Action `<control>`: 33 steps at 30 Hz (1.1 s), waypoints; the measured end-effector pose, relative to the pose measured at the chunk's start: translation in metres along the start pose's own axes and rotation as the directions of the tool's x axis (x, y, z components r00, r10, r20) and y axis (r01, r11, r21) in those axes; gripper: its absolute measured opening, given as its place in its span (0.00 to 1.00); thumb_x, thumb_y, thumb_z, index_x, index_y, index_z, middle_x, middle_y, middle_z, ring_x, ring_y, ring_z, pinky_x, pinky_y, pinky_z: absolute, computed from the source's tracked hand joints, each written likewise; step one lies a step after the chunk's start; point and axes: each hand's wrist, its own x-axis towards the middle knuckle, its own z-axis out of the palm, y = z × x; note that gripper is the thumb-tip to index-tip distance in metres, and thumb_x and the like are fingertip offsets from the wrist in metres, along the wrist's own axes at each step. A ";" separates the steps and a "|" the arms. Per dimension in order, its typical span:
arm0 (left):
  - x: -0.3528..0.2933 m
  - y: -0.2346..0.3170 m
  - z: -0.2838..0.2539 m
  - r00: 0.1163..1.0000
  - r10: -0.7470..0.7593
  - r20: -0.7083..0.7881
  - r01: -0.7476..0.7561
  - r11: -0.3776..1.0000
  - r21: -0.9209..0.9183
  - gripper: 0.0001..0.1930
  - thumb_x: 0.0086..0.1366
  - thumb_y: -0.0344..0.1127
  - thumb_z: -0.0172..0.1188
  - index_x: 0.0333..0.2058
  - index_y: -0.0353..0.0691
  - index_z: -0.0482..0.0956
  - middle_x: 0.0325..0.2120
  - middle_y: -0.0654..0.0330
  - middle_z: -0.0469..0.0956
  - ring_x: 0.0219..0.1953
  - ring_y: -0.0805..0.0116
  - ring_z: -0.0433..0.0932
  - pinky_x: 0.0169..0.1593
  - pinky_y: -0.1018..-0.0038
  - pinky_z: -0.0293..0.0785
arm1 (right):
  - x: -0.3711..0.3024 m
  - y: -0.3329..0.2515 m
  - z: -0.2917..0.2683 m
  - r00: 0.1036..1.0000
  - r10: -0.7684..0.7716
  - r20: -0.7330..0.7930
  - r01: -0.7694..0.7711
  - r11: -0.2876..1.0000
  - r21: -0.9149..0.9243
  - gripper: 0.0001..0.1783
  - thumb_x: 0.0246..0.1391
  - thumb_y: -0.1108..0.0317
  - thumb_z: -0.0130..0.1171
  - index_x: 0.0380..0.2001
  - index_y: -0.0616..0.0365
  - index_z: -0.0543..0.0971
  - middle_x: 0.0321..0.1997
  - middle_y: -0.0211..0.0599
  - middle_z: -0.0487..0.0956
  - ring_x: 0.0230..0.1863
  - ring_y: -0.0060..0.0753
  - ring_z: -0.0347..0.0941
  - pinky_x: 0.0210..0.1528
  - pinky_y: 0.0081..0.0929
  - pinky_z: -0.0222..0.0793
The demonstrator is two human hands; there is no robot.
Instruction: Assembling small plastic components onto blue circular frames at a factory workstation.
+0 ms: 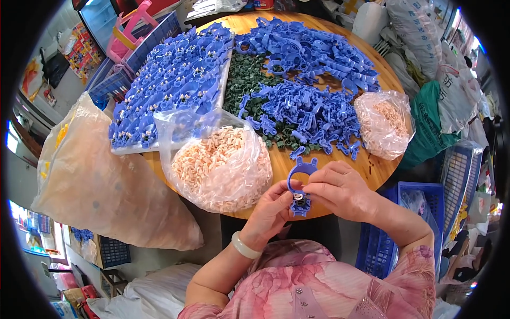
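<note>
A blue plastic part with a round ring (292, 184) is held up over the table's near edge, with a black and white piece set in its lower end. My left hand (268, 210), a pale bangle on its wrist, pinches it from the left at the lower end. On the other side the fingers of my right hand (340, 189) are closed at the base of the ring; whether a small piece is also between them is hidden. Closest to my left hand stands an open clear bag of small cream-coloured pieces (212, 165). Loose blue plastic pieces (308, 109) lie beyond my hands.
The round wooden table (380, 169) also carries blue ring parts (319, 50), dark green pieces (244, 77), a second clear bag (385, 125) and a white-edged board of blue assemblies (175, 80). A big full sack (111, 181) leans at the left; blue crates (374, 242) stand lower right.
</note>
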 end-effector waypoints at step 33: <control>-0.003 -0.014 0.000 0.916 0.397 0.051 -0.386 0.844 0.372 0.26 0.55 0.18 0.59 0.54 0.34 0.65 0.53 0.56 0.70 0.54 0.67 0.71 0.57 0.71 0.67 | -0.004 -0.039 0.024 0.844 0.523 -0.121 -0.494 0.845 0.205 0.06 0.42 0.70 0.63 0.22 0.55 0.74 0.26 0.34 0.72 0.32 0.40 0.71 0.33 0.34 0.64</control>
